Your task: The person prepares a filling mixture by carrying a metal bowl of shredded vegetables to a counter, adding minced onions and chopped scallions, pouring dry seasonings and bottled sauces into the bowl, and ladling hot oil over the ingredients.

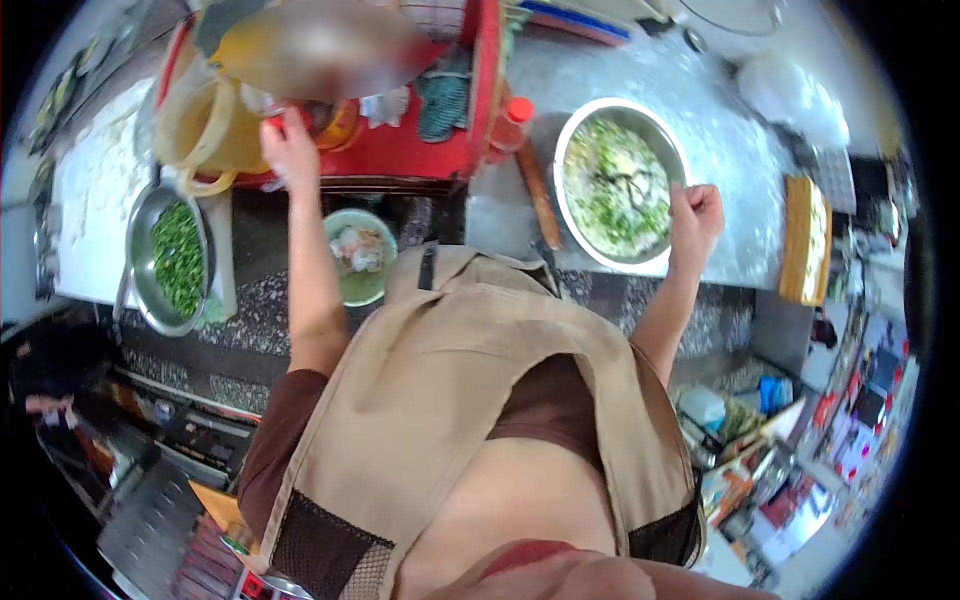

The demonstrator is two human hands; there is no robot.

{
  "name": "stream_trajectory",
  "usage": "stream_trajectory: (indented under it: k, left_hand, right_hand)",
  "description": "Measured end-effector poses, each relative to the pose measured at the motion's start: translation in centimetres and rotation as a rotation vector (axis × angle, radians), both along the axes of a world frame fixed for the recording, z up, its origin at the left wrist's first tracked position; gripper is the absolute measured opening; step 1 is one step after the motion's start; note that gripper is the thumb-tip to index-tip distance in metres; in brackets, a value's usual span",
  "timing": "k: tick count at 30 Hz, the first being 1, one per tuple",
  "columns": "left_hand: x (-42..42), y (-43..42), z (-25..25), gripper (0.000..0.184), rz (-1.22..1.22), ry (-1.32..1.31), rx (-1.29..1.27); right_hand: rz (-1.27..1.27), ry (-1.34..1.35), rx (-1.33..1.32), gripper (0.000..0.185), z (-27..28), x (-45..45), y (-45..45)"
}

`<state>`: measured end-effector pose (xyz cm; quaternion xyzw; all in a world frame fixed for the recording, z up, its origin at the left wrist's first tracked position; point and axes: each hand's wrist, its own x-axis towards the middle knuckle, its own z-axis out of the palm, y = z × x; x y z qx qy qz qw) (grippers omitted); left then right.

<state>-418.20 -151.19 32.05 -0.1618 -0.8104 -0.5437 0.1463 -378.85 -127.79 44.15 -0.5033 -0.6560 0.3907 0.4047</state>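
My left hand (290, 152) reaches to the red shelf at the upper left, its fingers closed at a small red-topped thing I cannot make out. Beside it stands a yellowish plastic jug (212, 135) with a big handle. My right hand (697, 218) is closed at the right rim of a large steel bowl (675, 150); what its fingers hold, if anything, is hidden. Inside the bowl lies chopped green and pale food (615, 195) with a dark patch in the middle.
A steel basin (138, 262) of chopped greens stands at left. A pale green bowl (372, 217) with whitish bits sits near my apron. Between the red shelf (420, 155) and the big bowl are a red-capped jar (512, 125) and a wooden rolling pin (538, 195). A wooden box (795, 240) stands right.
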Motion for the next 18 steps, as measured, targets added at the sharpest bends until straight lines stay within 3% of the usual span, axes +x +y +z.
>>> stream_trajectory:
  k: [3,5,7,9,11,13,15,18]
  left_hand:
    - [-0.7,-1.1,0.2,0.029,-0.036,-0.017,-0.019]
    - [-0.1,-0.9,0.1,0.025,-0.078,0.013,0.033]
    - [0.4,-2.0,-0.7,0.032,-0.045,0.013,-0.16]
    - [1.0,-1.9,-0.4,0.039,-0.023,0.108,-0.136]
    - [2.0,-2.2,-0.6,0.047,0.008,0.205,-0.138]
    - [3.1,-3.0,-0.1,0.056,0.047,0.109,-0.058]
    - [4.9,-4.2,-0.7,0.05,0.06,-0.043,0.15]
    - [8.1,-6.3,0.2,0.042,0.218,-0.102,0.145]
  right_hand:
    - [-0.054,0.071,0.041,0.017,1.0,0.2,-0.5]
    - [0.122,-0.223,-0.269,0.011,-1.3,2.4,0.9]
    - [0.343,-0.769,-0.324,0.035,-4.9,2.9,2.3]
    - [0.23,-0.634,-0.349,0.052,-5.8,4.4,1.0]
    - [0.144,-0.624,-0.194,0.047,-5.7,6.5,2.5]
    - [0.15,-0.491,-0.25,0.045,-4.7,8.2,3.8]
    - [0.084,-0.681,-0.138,0.046,-4.3,9.9,6.0]
    - [0.026,-0.995,-0.065,0.056,-8.2,13.5,11.9]
